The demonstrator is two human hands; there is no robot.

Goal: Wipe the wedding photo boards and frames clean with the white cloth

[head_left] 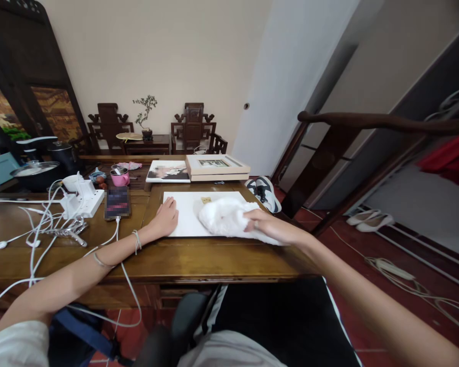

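Observation:
A flat white board (185,219) lies on the wooden table in front of me. My left hand (167,218) rests on its left edge, holding nothing, the fingers laid down against the surface. Bunched over the board's right half is a fluffy white cloth (224,216), which my right hand (260,225) grips at its right end. Part of the cloth hangs past the board's near right corner. A small gold-coloured patch (205,200) shows on the board just beyond the cloth, which hides much of the right side.
Beyond the board sit a cream box (218,168) and a picture panel (167,171). To the left are a phone (117,203), a power strip (87,201), tangled white cables, a pink cup (120,176) and a pot (36,173). A wooden chair (325,148) stands at right.

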